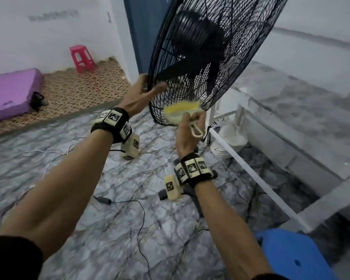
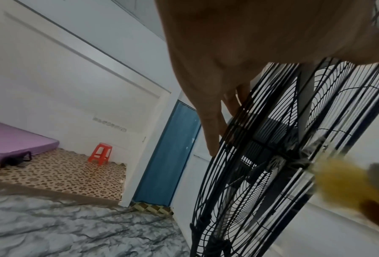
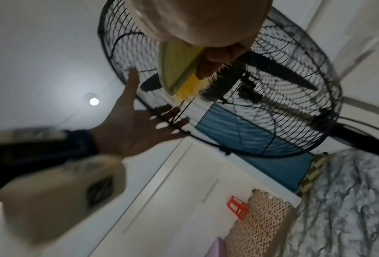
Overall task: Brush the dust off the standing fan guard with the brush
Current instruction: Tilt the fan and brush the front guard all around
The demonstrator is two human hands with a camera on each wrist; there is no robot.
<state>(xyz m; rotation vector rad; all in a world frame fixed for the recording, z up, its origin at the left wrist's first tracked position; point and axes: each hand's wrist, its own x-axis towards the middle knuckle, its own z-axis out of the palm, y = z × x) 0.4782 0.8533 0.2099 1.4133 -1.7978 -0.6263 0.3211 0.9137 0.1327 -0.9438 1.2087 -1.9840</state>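
A big black wire fan guard (image 1: 220, 47) (image 2: 261, 173) (image 3: 283, 104) leans tilted in front of me, its motor and blades showing through the mesh. At the guard's lower left rim my left hand (image 1: 148, 87) (image 2: 217, 69) (image 3: 135, 125) holds on, thumb on one side and nearly straight fingers across the wires. My right hand (image 1: 190, 124) (image 3: 206, 26) grips the pale handle of a brush (image 1: 180, 110) (image 2: 342, 180) (image 3: 179, 69). Its yellow bristles are blurred and touch the bottom of the guard.
A white frame (image 1: 251, 168) and a grey ledge stand to the right of the fan. A blue stool (image 1: 295, 257) is at bottom right. Cables (image 1: 137, 209) trail over the marble floor. A red stool (image 1: 82, 58) and purple mattress (image 1: 10, 91) sit far left by a blue door (image 1: 143, 27).
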